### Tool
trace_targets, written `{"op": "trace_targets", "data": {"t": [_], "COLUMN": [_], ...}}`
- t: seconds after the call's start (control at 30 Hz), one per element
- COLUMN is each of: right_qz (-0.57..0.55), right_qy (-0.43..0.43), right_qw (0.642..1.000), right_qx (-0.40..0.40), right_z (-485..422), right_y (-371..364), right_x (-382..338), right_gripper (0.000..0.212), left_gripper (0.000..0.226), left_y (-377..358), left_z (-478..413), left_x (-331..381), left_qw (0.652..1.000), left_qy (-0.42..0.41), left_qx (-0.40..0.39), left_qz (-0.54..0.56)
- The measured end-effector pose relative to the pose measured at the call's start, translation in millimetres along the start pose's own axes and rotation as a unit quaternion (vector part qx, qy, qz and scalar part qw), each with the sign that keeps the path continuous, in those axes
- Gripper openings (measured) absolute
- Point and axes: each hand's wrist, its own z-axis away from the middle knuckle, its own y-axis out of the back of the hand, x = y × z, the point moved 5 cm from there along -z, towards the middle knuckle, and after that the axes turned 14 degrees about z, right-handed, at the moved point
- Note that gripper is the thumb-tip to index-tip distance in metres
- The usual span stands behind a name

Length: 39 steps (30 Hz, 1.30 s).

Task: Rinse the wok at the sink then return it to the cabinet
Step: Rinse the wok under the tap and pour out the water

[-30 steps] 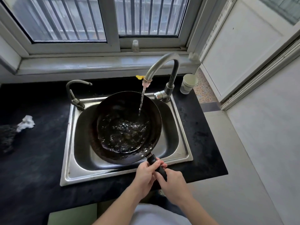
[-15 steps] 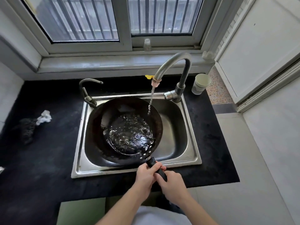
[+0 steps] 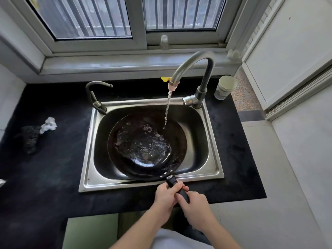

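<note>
1. I am mid-rinse: the round black steel wok (image 3: 147,146) sits inside the stainless steel sink (image 3: 86,159), and water from the curved grey tap (image 3: 194,63) falls into its bowl.
2. My left hand (image 3: 165,196) is wrapped around the wok's black handle (image 3: 173,182), nearest the pan.
3. My right hand (image 3: 195,205) grips the same handle just behind it, both wrists low over the counter edge.
4. Next, I judge, swirl and tip the water out.

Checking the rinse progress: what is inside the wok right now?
Water pooled in the wok, rippling where the tap stream lands near its far right wall. The churning, reflective water hides the bottom, so any residue cannot be seen.
</note>
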Motion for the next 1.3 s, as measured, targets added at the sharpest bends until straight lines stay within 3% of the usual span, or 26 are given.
{"op": "trace_targets", "data": {"t": [0.27,0.57,0.67,0.8,1.03,1.2,1.3], "right_qz": [0.033,0.020,0.018,-0.006,-0.026,-0.021,-0.028], "right_qy": [-0.015,-0.009,-0.008,0.004,0.026,0.036,0.031], "right_qw": [0.998,0.998,0.998,0.999,0.999,0.996,0.994], "right_qx": [0.042,0.061,0.055,0.042,0.036,0.075,0.098], "right_z": [1.2,14.9,22.0,28.2,26.9,29.8,27.6], "right_y": [28.9,20.0,7.8,-14.6,-34.8,-35.5,-35.3], "right_x": [10.6,-2.5,-6.7,-13.3,-25.4,-41.1,-47.0], "right_gripper": [0.028,0.021,0.024,0.012,0.016,0.016,0.027], "left_gripper": [0.010,0.009,0.010,0.018,0.027,0.019,0.012], "left_y": [-36.1,-22.9,-10.4,11.9,34.2,41.3,41.6], "left_z": [-6.9,-0.3,5.1,12.9,18.1,20.7,18.2], "left_x": [-1.0,4.1,4.0,5.3,15.7,27.4,34.2], "left_qw": [0.998,0.994,0.996,0.997,0.993,0.997,0.998], "left_qy": [0.023,0.026,0.011,0.015,0.032,-0.008,-0.024], "left_qx": [-0.064,-0.106,-0.090,-0.072,-0.072,-0.055,-0.054], "left_qz": [-0.004,0.020,0.027,0.030,0.092,0.048,0.022]}}
